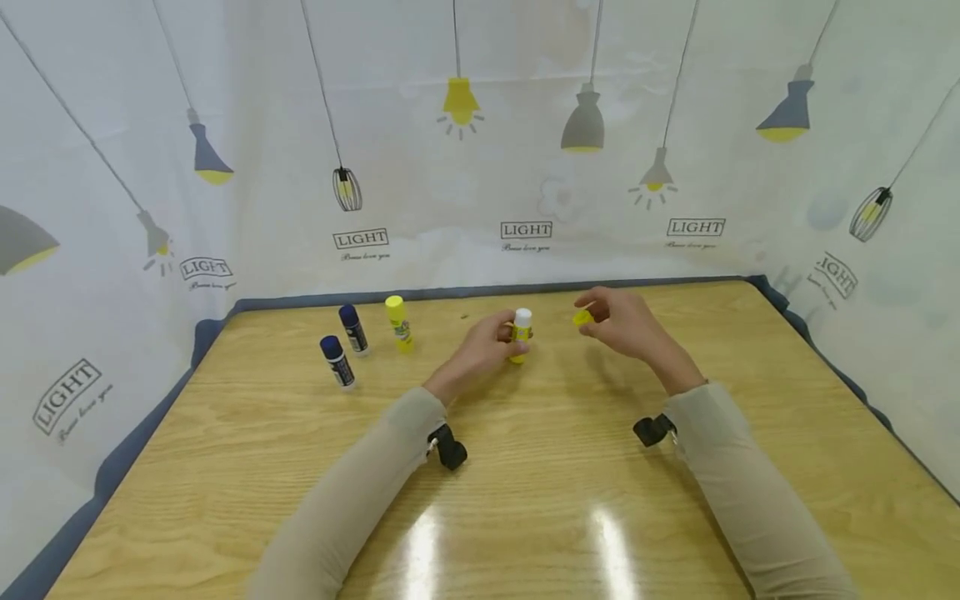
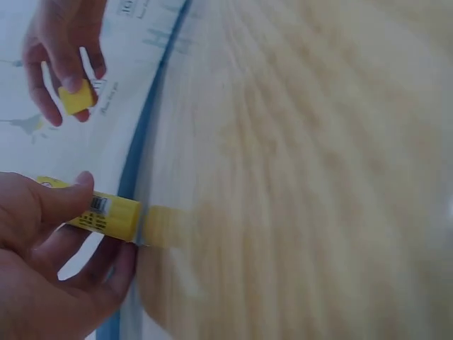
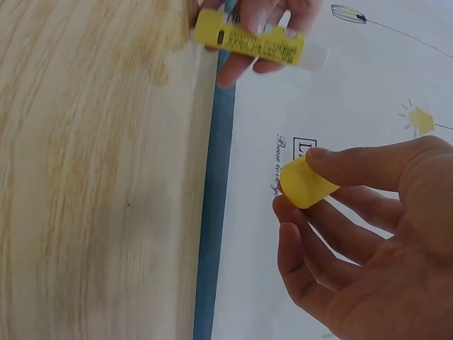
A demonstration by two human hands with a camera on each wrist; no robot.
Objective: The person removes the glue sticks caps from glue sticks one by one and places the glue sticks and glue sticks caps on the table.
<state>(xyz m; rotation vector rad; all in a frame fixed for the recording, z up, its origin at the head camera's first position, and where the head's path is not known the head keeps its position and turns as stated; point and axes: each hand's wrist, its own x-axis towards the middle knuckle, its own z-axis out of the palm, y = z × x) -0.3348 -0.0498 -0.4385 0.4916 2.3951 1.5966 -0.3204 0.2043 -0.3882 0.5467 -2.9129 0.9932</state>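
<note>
Near the back of the table, my left hand grips a yellow glue stick upright, its white top end bare. The left wrist view shows the thumb pressed on the label of the glue stick and its base right at the tabletop. To the right, my right hand pinches a yellow cap between thumb and fingers, held above the table and apart from the glue stick. In the right wrist view the cap sits at the fingertips.
On the left stand two glue sticks with dark blue caps, one in front and one behind. Beside them is a capped yellow glue stick. A curtain printed with lamps rises along the wooden table's back edge.
</note>
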